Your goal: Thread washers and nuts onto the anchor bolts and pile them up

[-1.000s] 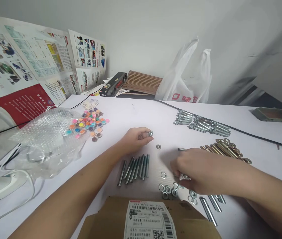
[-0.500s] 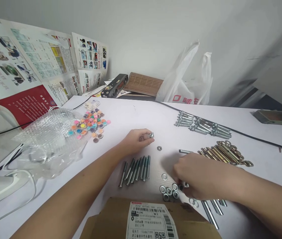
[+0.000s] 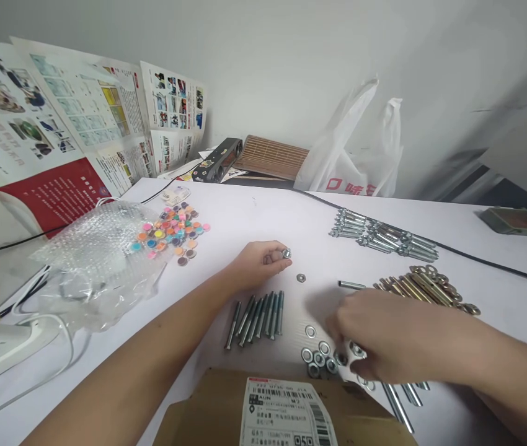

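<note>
Right fingers reach among washers, scant room before the box edge.

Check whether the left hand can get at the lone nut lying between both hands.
Probably yes: the nut lies close to the left hand, and nothing visible blocks the gap. But its fingers pinch a small metal piece, which might hinder a grasp.

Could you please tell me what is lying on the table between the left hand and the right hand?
One loose nut lies on the white table between the left hand and the right hand; the head view shows this.
</note>
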A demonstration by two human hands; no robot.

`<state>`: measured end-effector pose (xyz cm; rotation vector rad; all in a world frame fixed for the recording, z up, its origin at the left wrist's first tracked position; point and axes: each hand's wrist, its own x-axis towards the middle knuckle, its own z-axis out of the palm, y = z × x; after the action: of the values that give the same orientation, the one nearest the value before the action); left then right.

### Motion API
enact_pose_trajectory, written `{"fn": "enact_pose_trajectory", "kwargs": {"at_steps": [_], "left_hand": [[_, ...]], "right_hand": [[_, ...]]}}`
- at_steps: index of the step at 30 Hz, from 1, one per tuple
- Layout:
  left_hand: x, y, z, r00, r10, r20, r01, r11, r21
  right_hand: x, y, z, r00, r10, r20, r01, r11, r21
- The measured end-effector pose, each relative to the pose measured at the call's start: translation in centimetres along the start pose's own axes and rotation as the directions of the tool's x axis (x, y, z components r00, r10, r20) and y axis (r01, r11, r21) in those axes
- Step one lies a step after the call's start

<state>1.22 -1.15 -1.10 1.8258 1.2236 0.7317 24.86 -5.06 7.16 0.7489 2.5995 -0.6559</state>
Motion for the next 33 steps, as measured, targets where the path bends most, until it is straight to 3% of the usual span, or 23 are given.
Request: {"fn": "enact_pose_trajectory", "kwargs": {"at_steps": [5, 8, 13, 16, 19, 21, 27, 33], "left_hand": [[-0.1, 0.2, -0.1, 1.000, -0.011, 0.004, 0.011, 1.000, -0.010], [-0.1, 0.2, 0.0, 1.000, -0.017, 0.000, 0.017, 1.000, -0.016], [0.0, 0.0, 0.0, 1.000, 0.006, 0.001, -0.006, 1.000, -0.015], [0.0, -0.2, 0.1, 1.000, 0.016, 0.006, -0.016, 0.999, -0.030], [0.0, -0.1, 0.0, 0.999, 0.036, 0.034, -0.035, 0.998, -0.046], [0.1, -0.1, -0.1, 0.997, 0.044, 0.069, -0.040, 0.997, -0.060], [0.1, -0.3, -0.1, 0.995, 0.071, 0.074, -0.068, 0.997, -0.034], [0.1, -0.4, 0.1, 0.995, 0.077, 0.060, -0.077, 0.997, -0.001]], "right_hand": [[0.6, -1.7, 0.9, 0.991, 0.050, 0.126, -0.025, 0.980, -0.197], [0.8, -1.5, 1.1, 0.994, 0.037, 0.102, -0.013, 0.974, -0.225], [0.7, -0.1, -0.7, 0.998, -0.046, -0.031, 0.044, 0.998, -0.043], [1.8, 0.8, -2.3, 0.976, -0.037, -0.214, 0.049, 0.998, 0.048], [3.8, 1.7, -3.2, 0.874, 0.105, -0.474, -0.073, 0.994, 0.086], [5.1, 2.2, -3.1, 0.809, 0.174, -0.561, -0.126, 0.984, 0.124], [6.8, 3.2, -2.3, 0.783, 0.178, -0.596, -0.010, 0.962, 0.274], [6.9, 3.6, -2.0, 0.787, 0.122, -0.605, 0.087, 0.949, 0.304]]}}
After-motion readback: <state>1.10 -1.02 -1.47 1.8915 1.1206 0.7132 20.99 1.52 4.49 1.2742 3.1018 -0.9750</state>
